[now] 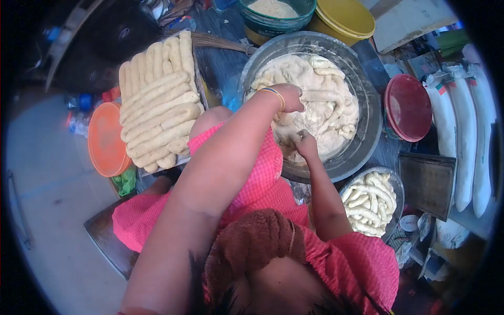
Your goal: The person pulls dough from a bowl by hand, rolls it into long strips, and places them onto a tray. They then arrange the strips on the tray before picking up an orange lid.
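Rolled dough sticks [157, 105] lie stacked on a tray to the left, beside an orange lid [104, 139]. A red lid [408, 107] sits to the right near white wrapped rolls [464, 131], with a smaller bowl of dough pieces [370, 202] below. A yellow bucket [344, 18] and a green tub [275, 16] stand at the top.

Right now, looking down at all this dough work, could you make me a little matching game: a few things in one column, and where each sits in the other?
Things:
1. big metal basin
2. tray of long dough rolls
3. small bowl of dough pieces
4. red lid

Places:
A. far left, beside an orange lid
B. lower right, just below the basin
C. centre, with both hands in the dough
D. right of the basin

Pairs: 1-C, 2-A, 3-B, 4-D. The left hand and right hand both work the dough mass.
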{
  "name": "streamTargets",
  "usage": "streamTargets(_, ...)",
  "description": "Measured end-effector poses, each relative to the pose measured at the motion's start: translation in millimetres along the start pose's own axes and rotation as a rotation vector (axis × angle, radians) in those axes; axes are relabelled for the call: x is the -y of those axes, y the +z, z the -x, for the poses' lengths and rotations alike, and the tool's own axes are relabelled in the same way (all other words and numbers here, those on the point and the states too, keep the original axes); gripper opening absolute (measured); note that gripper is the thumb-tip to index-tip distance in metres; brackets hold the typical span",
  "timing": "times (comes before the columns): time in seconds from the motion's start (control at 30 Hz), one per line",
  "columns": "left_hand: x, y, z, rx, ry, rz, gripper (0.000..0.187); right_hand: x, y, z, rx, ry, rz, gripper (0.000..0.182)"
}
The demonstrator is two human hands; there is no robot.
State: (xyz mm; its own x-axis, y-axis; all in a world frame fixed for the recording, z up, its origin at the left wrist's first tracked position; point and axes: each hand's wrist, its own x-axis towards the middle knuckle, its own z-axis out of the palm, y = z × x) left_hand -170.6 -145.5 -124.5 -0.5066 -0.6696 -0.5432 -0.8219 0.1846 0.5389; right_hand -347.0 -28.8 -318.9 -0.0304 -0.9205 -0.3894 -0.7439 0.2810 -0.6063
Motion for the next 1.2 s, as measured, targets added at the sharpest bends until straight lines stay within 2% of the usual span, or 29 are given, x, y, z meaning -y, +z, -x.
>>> streamTargets(0.1,0.7,0.1,-2.3,0.012,-0.001,0.007,0.058,7.1,0.8,4.6,0.091,-0.094,-0.025,0.03)
streamTargets(0.17,0.5,-0.5,-2.4,0.008,-0.004,0.011,0.058,9.6,9.1,24.9,0.175,-0.317,0.058,0.03)
streamTargets(0.2,0.4,-1.6,-2.1,0.011,-0.018,0.013,0.058,8.0,12.5,35.5,0.29,-0.257,0.106,0.034)
streamTargets(0.23,-0.1,-2.6,-2.1,0.013,-0.032,0.014,0.058,-2.4,16.1,38.8,0.289,-0.255,0.108,0.034)
streamTargets(0.3,-1.9,-4.2,-0.9,0.01,-0.025,0.014,0.058,-23.6,18.2,40.6,0.461,-0.201,0.192,0.037)
streamTargets(0.33,-2.5,-3.7,0.0,0.008,-0.021,0.013,0.058,-31.8,11.2,31.0,0.568,-0.116,0.207,0.045)
streamTargets(0.37,-2.1,-2.8,-0.1,0.01,-0.022,0.013,0.058,-30.8,7.4,21.8,0.569,-0.114,0.205,0.045)
streamTargets(0.43,-3.2,0.8,-1.6,0.011,-0.002,0.007,0.058,-29.6,4.6,8.2,0.227,-0.099,0.264,0.053)
streamTargets(0.47,-3.4,1.9,-3.1,0.017,0.004,0.004,0.058,-34.9,13.2,-1.0,0.223,-0.091,0.262,0.053)
streamTargets(0.53,-2.0,1.9,-4.8,0.012,0.007,0.027,0.058,-50.5,41.0,-20.0,-0.18,-0.241,0.365,0.054)
streamTargets(0.57,-2.2,2.2,-4.4,0.009,0.009,0.024,0.058,-42.0,41.9,-18.7,-0.184,-0.243,0.365,0.054)
streamTargets(0.63,0.3,3.5,0.0,-0.013,-0.008,0.014,0.058,-18.3,44.6,-11.2,-0.026,-0.16,0.467,0.052)
streamTargets(0.7,2.5,2.3,5.1,-0.014,-0.019,0.009,0.058,-21.7,53.5,-9.1,-0.02,-0.184,0.42,0.046)
streamTargets(0.77,2.7,-0.6,7.8,-0.02,-0.024,0.008,0.057,-36.0,55.3,-3.4,0.154,-0.213,0.276,0.037)
streamTargets(0.8,3.1,-2.5,9.5,-0.018,-0.033,0.018,0.057,-37.7,47.9,6.1,0.122,-0.309,0.213,0.032)
streamTargets(0.83,3.7,-3.7,11.5,-0.016,-0.042,0.027,0.056,-40.6,37.0,13.3,0.126,-0.31,0.215,0.032)
streamTargets(0.9,2.0,-4.7,12.1,-0.002,-0.05,0.022,0.056,-26.6,1.2,31.4,0.441,-0.122,0.272,0.026)
streamTargets(0.93,0.0,-4.9,11.6,0.01,-0.052,0.013,0.055,-35.0,-5.0,34.6,0.441,-0.119,0.272,0.026)
streamTargets(1.0,-1.4,-4.9,7.3,0.003,-0.035,0.019,0.055,-45.5,-18.5,38.0,0.254,-0.155,0.708,0.025)
streamTargets(1.03,-2.9,-3.4,5.3,0.0,-0.022,0.026,0.055,-46.4,-18.1,34.3,0.254,-0.149,0.709,0.025)
streamTargets(1.1,-5.1,1.7,-1.5,0.002,0.001,0.016,0.056,-28.1,-16.1,11.2,0.202,-0.211,0.473,0.035)
streamTargets(1.17,-7.5,3.2,-3.4,0.001,0.013,0.006,0.057,-20.9,24.6,-15.5,0.224,-0.285,0.396,0.038)
streamTargets(1.2,-8.9,3.7,-2.0,0.016,0.006,0.003,0.057,-6.7,45.7,-17.4,0.136,-0.287,0.437,0.037)
